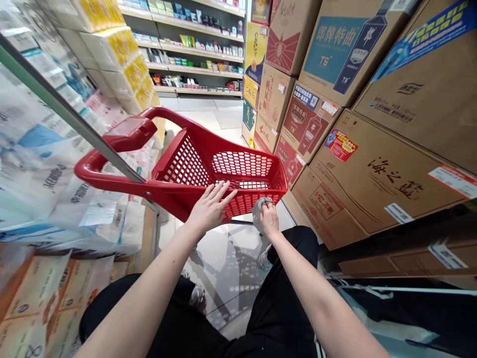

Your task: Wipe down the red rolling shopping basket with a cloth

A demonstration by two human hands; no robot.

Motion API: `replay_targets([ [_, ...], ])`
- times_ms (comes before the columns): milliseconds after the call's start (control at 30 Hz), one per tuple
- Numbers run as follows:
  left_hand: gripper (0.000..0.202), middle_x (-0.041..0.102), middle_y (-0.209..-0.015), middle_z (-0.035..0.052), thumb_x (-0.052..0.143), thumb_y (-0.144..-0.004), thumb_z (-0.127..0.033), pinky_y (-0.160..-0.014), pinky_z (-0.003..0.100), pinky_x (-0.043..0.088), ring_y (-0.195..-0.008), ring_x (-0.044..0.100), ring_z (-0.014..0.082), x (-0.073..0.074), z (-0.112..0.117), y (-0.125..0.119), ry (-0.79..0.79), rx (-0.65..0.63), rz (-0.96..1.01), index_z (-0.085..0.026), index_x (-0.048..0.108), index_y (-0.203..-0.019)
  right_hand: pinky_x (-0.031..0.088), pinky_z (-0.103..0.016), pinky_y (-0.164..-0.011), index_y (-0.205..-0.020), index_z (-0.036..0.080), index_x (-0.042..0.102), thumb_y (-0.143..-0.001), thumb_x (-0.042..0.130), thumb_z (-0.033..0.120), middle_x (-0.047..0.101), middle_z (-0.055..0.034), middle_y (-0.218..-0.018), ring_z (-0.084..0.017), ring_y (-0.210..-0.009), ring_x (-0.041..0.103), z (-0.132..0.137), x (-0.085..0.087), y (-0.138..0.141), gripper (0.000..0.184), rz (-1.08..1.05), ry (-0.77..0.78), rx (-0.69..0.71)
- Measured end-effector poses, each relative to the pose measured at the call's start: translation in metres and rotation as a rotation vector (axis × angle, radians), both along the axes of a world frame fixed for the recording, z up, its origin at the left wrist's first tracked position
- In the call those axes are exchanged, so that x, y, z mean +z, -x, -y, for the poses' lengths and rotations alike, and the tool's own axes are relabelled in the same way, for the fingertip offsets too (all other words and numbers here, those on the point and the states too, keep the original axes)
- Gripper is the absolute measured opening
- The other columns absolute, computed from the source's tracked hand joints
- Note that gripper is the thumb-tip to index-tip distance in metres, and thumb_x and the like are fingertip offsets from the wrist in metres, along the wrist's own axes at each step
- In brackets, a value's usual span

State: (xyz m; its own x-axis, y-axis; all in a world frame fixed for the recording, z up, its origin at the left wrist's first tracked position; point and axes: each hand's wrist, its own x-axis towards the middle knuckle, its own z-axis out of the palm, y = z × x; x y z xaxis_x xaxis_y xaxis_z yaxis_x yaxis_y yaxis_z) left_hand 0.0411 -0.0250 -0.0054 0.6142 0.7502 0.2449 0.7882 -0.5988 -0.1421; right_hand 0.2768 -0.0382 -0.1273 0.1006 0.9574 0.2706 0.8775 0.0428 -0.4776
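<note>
A red plastic shopping cart (223, 144) with a lattice basket stands sideways in front of me, its handle to the left. The basket looks empty inside. My left hand (210, 206) lies with fingers stretched out on the near side of the basket, at its upper rim. In my right hand (269, 219) is a crumpled grey cloth (258, 211), pressed to the outer side wall near the basket's right end. Part of the cloth is hidden behind the fingers.
Stacked cardboard boxes (372, 164) wall the right side closely. Packs of tissue paper (115, 49) and plastic-wrapped goods (55, 164) crowd the left. Shelves of small products (197, 44) stand beyond the tiled floor (212, 117). A grey metal pole (74, 109) slants across the upper left.
</note>
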Motion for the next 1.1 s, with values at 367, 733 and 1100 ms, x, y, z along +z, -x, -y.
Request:
replay_targets([
  [367, 0.054, 0.017, -0.154, 0.0051, 0.054, -0.078, -0.023, -0.115, 0.055, 0.002, -0.143, 0.013, 0.0277, -0.005, 0.008, 0.016, -0.043, -0.019, 0.048, -0.026, 0.05, -0.132, 0.04, -0.035, -0.093, -0.121, 0.018, 0.056, -0.08, 0.05, 0.013, 0.053, -0.0138, -0.121, -0.026, -0.109, 0.048, -0.004, -0.019, 0.001, 0.042, 0.03, 0.016, -0.042],
  [733, 0.055, 0.015, -0.155, 0.0053, 0.053, -0.077, -0.021, -0.115, 0.055, 0.001, -0.143, 0.012, 0.0279, -0.003, 0.008, 0.011, -0.051, -0.008, 0.047, -0.026, 0.049, -0.132, 0.041, -0.031, -0.089, -0.103, 0.018, 0.064, -0.083, 0.047, 0.018, 0.058, -0.0111, -0.109, -0.022, -0.099, 0.052, -0.004, 0.006, 0.011, 0.025, 0.052, 0.048, 0.037],
  [1100, 0.055, 0.017, -0.155, 0.0043, 0.056, -0.073, -0.024, -0.116, 0.053, 0.0, -0.143, 0.014, 0.0288, 0.0, 0.008, 0.01, -0.029, 0.0, 0.077, -0.024, 0.054, -0.128, 0.039, -0.03, -0.093, -0.107, 0.018, 0.062, -0.086, 0.046, 0.02, 0.055, -0.0099, -0.116, -0.021, -0.106, 0.048, -0.003, 0.022, 0.022, 0.026, 0.105, 0.089, 0.113],
])
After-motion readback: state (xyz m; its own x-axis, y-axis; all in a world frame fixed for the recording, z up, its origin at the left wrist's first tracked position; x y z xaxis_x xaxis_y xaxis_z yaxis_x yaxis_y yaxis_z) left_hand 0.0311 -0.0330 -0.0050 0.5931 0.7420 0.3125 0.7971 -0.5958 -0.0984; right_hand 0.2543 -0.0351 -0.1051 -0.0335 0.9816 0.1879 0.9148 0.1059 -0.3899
